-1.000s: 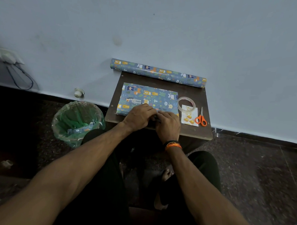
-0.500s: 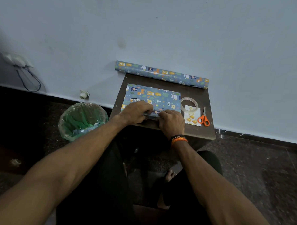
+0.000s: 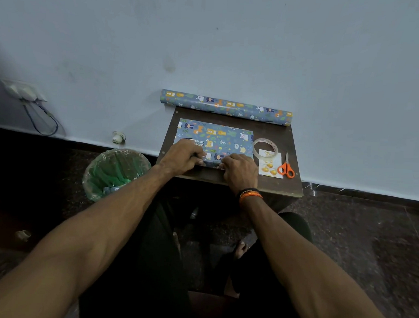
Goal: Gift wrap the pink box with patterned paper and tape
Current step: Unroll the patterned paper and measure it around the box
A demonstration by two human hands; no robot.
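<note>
Box [image 3: 216, 141] wrapped in blue animal-print paper, flat on small dark table [image 3: 274, 185], under both hands. Left hand [image 3: 183, 156] on near-left part, fingers curled onto paper's near edge — right hand [image 3: 239, 171] just beside it, fingers bent down on same edge, orange band [image 3: 250, 194] at wrist. Pinching or merely pressing: cannot tell. Beyond hands, against wall, paper roll [image 3: 226, 106]. Right of right hand — tape ring [image 3: 265, 148] on printed card [image 3: 270, 165], then orange scissors [image 3: 286, 168]. Left of left hand, on floor, lined bin [image 3: 115, 174].
</note>
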